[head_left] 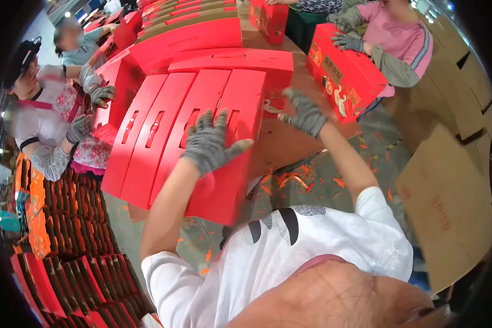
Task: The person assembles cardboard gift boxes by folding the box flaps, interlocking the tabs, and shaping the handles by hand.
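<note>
In a grey knit glove with bare fingertips, my left hand [209,143] lies with spread fingers on top of a row of red cardboard gift boxes [167,139]. Slots are cut in the boxes' top faces, and red handles show in some. My right hand [307,113], gloved the same way, is held with fingers apart just right of the row and grips nothing. Behind the row, another red box [232,59] lies crosswise. The bare brown table top [281,139] shows under my right hand.
At right, a co-worker's gloved hands hold a printed red box [344,71]; at left, another co-worker handles a red box [117,93]. Stacked folded cartons [76,218] stand lower left, brown cardboard sheets [448,202] at right. Orange scraps [295,177] litter the floor.
</note>
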A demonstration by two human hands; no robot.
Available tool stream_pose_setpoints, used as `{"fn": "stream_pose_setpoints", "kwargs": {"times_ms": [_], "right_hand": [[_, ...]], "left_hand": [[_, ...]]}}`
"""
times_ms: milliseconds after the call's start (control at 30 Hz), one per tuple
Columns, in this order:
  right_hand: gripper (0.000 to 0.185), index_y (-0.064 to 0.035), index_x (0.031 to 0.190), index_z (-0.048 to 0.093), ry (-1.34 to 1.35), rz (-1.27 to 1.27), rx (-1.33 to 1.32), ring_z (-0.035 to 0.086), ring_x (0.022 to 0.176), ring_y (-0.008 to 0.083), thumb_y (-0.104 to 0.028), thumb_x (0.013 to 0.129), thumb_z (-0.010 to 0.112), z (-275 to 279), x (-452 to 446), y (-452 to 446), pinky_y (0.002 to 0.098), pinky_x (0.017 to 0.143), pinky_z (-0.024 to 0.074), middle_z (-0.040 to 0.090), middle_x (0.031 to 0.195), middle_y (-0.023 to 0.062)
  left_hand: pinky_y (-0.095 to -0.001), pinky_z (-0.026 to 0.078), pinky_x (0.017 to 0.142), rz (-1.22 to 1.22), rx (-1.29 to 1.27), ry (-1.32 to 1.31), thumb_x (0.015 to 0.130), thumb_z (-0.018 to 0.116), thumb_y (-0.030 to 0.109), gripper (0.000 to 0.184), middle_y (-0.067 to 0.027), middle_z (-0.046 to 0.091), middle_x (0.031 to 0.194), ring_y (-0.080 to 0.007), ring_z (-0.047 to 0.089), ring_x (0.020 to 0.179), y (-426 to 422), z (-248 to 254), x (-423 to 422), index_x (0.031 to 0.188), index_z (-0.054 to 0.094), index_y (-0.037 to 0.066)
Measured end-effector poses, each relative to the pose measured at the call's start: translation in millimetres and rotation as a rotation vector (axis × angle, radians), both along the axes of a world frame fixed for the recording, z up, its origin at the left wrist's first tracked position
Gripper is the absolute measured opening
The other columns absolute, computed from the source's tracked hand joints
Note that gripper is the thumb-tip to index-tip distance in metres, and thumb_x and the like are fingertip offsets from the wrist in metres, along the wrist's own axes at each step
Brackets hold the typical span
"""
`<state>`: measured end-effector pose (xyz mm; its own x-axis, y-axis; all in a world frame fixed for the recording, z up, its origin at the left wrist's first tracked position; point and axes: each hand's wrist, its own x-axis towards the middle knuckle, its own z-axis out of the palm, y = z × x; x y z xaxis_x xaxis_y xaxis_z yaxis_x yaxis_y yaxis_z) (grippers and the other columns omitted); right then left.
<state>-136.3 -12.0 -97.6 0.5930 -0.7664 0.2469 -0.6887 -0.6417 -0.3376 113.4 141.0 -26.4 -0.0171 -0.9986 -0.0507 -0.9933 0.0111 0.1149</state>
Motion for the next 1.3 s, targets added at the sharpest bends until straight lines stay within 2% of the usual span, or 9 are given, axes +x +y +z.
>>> {"fn": "stream_pose_setpoints", "kwargs": {"times_ms": [200, 300, 467, 733, 1000, 1100, 1167, 1200, 1300], "right_hand": [[0.1, -0.0025, 0.142, 0.022, 0.492, -0.183, -0.259, 0.026, 0.136, 0.0308, -0.056, 0.07, 0.067, 40.6, 40.8, -110.9, 0.0448, 0.111, 0.02, 0.026, 0.147, 0.0178], [0.106, -0.0033, 0.143, 0.02, 0.633, -0.1, -0.147, 0.025, 0.137, 0.0316, -0.056, 0.066, 0.07, 45.6, 69.8, -150.1, 0.0479, 0.11, 0.0209, 0.025, 0.148, 0.0172], [0.111, -0.0065, 0.144, 0.02, 0.56, -0.056, -0.045, 0.028, 0.135, 0.0323, -0.053, 0.06, 0.075, 37.8, 91.5, -184.0, 0.048, 0.108, 0.0263, 0.028, 0.147, 0.0162], [0.12, -0.0056, 0.144, 0.015, 0.627, -0.122, 0.071, 0.031, 0.133, 0.0359, -0.054, 0.055, 0.078, 55.5, 11.4, -161.6, 0.0451, 0.107, 0.0278, 0.031, 0.143, 0.0203], [0.128, 0.005, 0.143, 0.006, 0.797, -0.317, 0.299, 0.031, 0.132, 0.0396, -0.066, 0.058, 0.071, 82.3, -56.9, -35.7, 0.0437, 0.107, 0.0285, 0.025, 0.144, 0.0279], [0.11, 0.0042, 0.142, 0.016, 0.714, -0.312, 0.24, 0.037, 0.128, 0.0348, -0.061, 0.069, 0.067, 52.8, -97.3, -35.1, 0.0422, 0.104, 0.0332, 0.033, 0.14, 0.026], [0.08, 0.0017, 0.137, 0.03, -0.592, -0.207, 0.972, 0.046, 0.119, 0.0273, -0.05, 0.083, 0.061, -4.6, -147.1, -75.4, 0.0389, 0.1, 0.0379, 0.045, 0.132, 0.0189], [0.053, -0.0022, 0.129, 0.043, -0.415, -0.206, 0.896, 0.051, 0.11, 0.0193, -0.038, 0.091, 0.054, 1.7, -150.0, -73.5, 0.035, 0.095, 0.0421, 0.054, 0.121, 0.0109], [0.053, -0.0027, 0.129, 0.044, -0.507, -0.062, 0.936, 0.052, 0.109, 0.0191, -0.039, 0.091, 0.053, -27.2, -133.6, -66.6, 0.0347, 0.095, 0.0426, 0.054, 0.12, 0.0106]], "left_hand": [[-0.0593, 0.011, 0.108, 0.072, -0.021, -0.143, 0.075, 0.057, 0.06, 0.093, -0.0266, 0.019, 0.146, -0.0438, 0.016, 0.136, -24.9, -23.6, -33.6, 0.145, 0.02, 0.012], [-0.058, 0.008, 0.109, 0.076, -0.065, -0.09, 0.071, 0.063, 0.054, 0.093, -0.0261, 0.018, 0.146, -0.044, 0.014, 0.136, -26.6, -25.0, -29.3, 0.145, 0.022, 0.016], [-0.0561, 0.007, 0.11, 0.038, -0.068, -0.063, 0.067, 0.066, 0.055, 0.096, -0.0258, 0.019, 0.146, -0.0437, 0.014, 0.136, -27.6, -26.6, -23.6, 0.145, 0.024, 0.017], [-0.0562, 0.006, 0.11, 0.022, -0.083, -0.039, 0.066, 0.066, 0.055, 0.096, -0.0258, 0.02, 0.145, -0.0437, 0.015, 0.136, -28.0, -25.1, -20.0, 0.144, 0.025, 0.018], [-0.0572, 0.005, 0.109, 0.017, -0.089, -0.028, 0.066, 0.064, 0.057, 0.097, -0.0268, 0.02, 0.145, -0.0439, 0.015, 0.136, -28.4, -27.1, -19.5, 0.145, 0.024, 0.017], [-0.0573, 0.005, 0.109, 0.013, -0.089, -0.03, 0.066, 0.063, 0.058, 0.097, -0.0268, 0.019, 0.146, -0.0437, 0.015, 0.136, -31.0, -29.3, -18.9, 0.145, 0.024, 0.016], [-0.0573, 0.005, 0.109, 0.009, -0.09, -0.025, 0.066, 0.063, 0.058, 0.097, -0.0267, 0.019, 0.146, -0.0438, 0.015, 0.136, -32.3, -30.0, -19.0, 0.145, 0.024, 0.016], [-0.0572, 0.005, 0.109, 0.007, -0.095, -0.03, 0.066, 0.063, 0.058, 0.097, -0.0267, 0.019, 0.146, -0.0439, 0.014, 0.136, -32.0, -30.6, -18.6, 0.145, 0.024, 0.016], [-0.0568, 0.005, 0.109, 0.008, -0.108, -0.037, 0.071, 0.058, 0.062, 0.093, -0.0265, 0.021, 0.145, -0.0435, 0.015, 0.136, -32.3, -31.3, -19.1, 0.144, 0.026, 0.016]]}}
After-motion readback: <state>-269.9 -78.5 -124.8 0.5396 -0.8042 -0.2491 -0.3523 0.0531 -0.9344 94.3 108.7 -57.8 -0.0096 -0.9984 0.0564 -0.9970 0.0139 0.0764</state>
